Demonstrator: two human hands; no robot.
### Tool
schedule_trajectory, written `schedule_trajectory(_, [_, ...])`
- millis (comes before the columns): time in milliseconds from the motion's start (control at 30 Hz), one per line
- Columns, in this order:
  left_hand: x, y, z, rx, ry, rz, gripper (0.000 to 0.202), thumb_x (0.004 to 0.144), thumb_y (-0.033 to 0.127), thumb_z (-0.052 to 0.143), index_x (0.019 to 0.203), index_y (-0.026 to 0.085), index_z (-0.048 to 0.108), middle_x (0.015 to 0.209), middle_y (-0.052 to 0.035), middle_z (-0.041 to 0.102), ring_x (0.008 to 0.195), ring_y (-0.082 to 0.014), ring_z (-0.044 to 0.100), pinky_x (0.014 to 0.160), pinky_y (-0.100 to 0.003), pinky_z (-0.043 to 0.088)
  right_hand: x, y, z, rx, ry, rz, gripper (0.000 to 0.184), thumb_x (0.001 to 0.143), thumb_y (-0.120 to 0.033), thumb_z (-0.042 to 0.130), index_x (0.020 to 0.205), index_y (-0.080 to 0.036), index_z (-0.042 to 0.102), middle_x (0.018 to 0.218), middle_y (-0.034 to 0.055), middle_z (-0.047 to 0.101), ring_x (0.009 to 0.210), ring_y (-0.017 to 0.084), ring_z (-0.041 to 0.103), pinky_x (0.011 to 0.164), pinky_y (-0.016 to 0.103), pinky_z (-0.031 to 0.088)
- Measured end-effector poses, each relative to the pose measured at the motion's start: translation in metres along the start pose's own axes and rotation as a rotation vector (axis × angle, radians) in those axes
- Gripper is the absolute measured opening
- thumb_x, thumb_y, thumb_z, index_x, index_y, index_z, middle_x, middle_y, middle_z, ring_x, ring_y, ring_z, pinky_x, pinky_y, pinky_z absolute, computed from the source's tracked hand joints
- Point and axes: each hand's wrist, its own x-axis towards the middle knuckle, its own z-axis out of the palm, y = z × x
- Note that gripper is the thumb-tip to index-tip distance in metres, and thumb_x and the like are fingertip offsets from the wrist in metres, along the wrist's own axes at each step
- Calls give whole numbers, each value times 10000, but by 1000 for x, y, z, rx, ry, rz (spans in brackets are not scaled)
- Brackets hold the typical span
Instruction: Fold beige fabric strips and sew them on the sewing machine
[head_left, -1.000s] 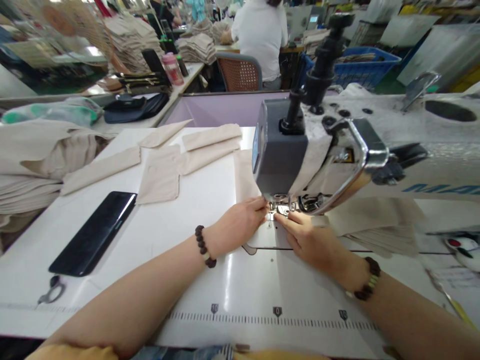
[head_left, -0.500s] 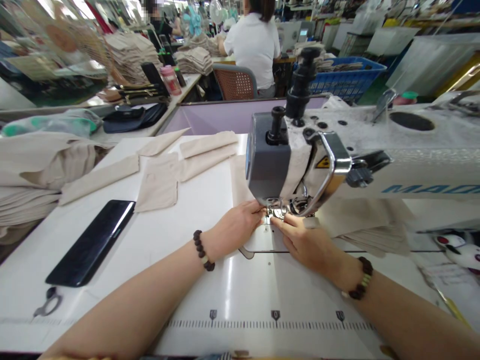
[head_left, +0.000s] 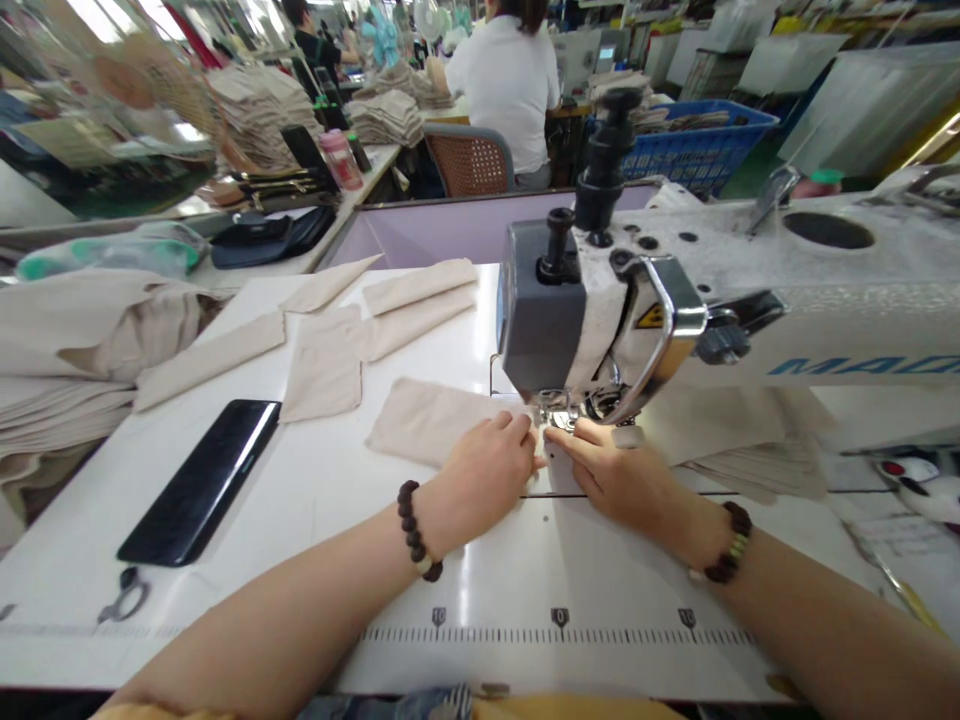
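A beige fabric piece (head_left: 427, 420) lies flat on the white table, its right end under the presser foot (head_left: 556, 412) of the sewing machine (head_left: 675, 300). My left hand (head_left: 491, 465) rests on that end of the fabric, fingers curled down on it beside the foot. My right hand (head_left: 611, 470) is just right of the needle, its fingertips pinched at the fabric edge under the foot. The two hands nearly touch. Both wrists wear dark bead bracelets.
More beige cut pieces (head_left: 330, 350) lie at the back left, with a folded stack (head_left: 67, 340) at the left edge. A black phone (head_left: 199, 480) and small snips (head_left: 124, 597) lie front left. More fabric (head_left: 742, 440) sits under the machine arm. A person in white (head_left: 506, 85) sits beyond.
The beige fabric piece now lies spread to the left of the presser foot, where bare table showed before. My left hand has shifted slightly toward me onto it.
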Motion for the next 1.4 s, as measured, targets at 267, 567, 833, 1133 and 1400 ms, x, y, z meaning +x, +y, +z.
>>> schedule_trajectory(267, [-1, 7, -5, 80, -24, 133, 176, 883, 232, 521, 757, 149, 612, 860, -77, 580, 896, -228, 478, 720, -328, 390, -4, 9, 9, 44, -9, -28, 371, 813, -88, 418, 1141, -167, 574, 870, 87, 596, 696, 168, 530, 631, 274, 397])
schedule_trajectory(567, [5, 10, 5, 44, 6, 54, 270, 896, 334, 504, 781, 121, 623, 857, -95, 580, 891, -229, 481, 731, -332, 386, 1, 7, 5, 64, -29, -30, 380, 796, -61, 389, 1121, -148, 566, 1002, 116, 597, 906, 201, 544, 779, 308, 441])
schedule_trajectory(833, [-13, 17, -8, 7, -22, 208, 240, 920, 254, 443, 905, 75, 603, 914, -97, 572, 889, -228, 489, 760, -342, 430, -7, 5, -4, 138, -25, -136, 285, 832, -117, 362, 973, -143, 608, 775, 62, 548, 679, 164, 500, 588, 263, 366])
schedule_trajectory(1133, [-36, 19, -4, -157, 60, 214, 214, 889, 103, 430, 1076, 54, 523, 1083, -134, 564, 1060, -203, 509, 940, -324, 428, -14, -5, -14, 133, -50, -278, 363, 931, -163, 286, 743, -139, 595, 647, 32, 459, 579, 154, 373, 546, 303, 247])
schedule_trajectory(1400, [-26, 7, 2, -105, 43, 198, 240, 891, 96, 420, 1097, 51, 534, 1125, -128, 568, 1111, -201, 501, 1006, -316, 386, -10, -4, -9, 80, -39, -178, 293, 866, -125, 348, 940, -117, 631, 677, 43, 494, 584, 163, 430, 533, 289, 294])
